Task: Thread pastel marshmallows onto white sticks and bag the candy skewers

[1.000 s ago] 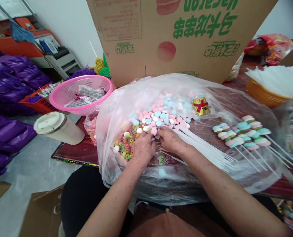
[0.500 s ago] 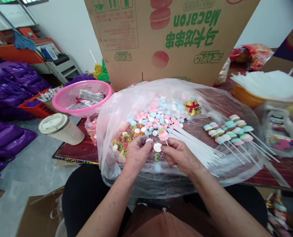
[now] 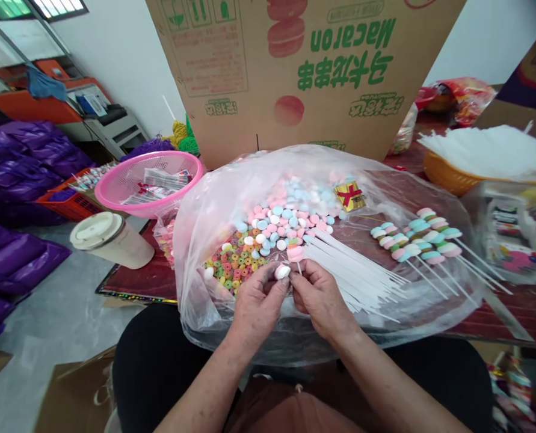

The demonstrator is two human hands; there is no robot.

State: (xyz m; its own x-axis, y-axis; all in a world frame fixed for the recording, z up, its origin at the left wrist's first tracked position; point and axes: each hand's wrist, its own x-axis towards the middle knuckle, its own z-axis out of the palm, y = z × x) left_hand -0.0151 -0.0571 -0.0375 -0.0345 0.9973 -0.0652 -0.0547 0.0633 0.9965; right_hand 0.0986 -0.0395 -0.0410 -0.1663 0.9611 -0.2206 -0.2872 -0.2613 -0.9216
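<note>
My left hand pinches a white, disc-shaped marshmallow between thumb and fingers, with what looks like a pink one pressed behind it. My right hand is closed on the thin white stick of a candy skewer, whose pink marshmallow end points away from me. The two hands nearly touch at the fingertips. Just beyond them lie loose pink, blue and white marshmallows and small coloured candy rings. A fan of white sticks rests beside my right hand.
Clear plastic sheeting lies under the candy. Several finished skewers are at the right. A pink basket, a lidded cup and a large cardboard box surround the work area. An orange basket holds white sticks.
My hands have come together. The white marshmallow, formerly at my right fingertips, is now against my left fingers. The skewer has stayed in my right hand.
</note>
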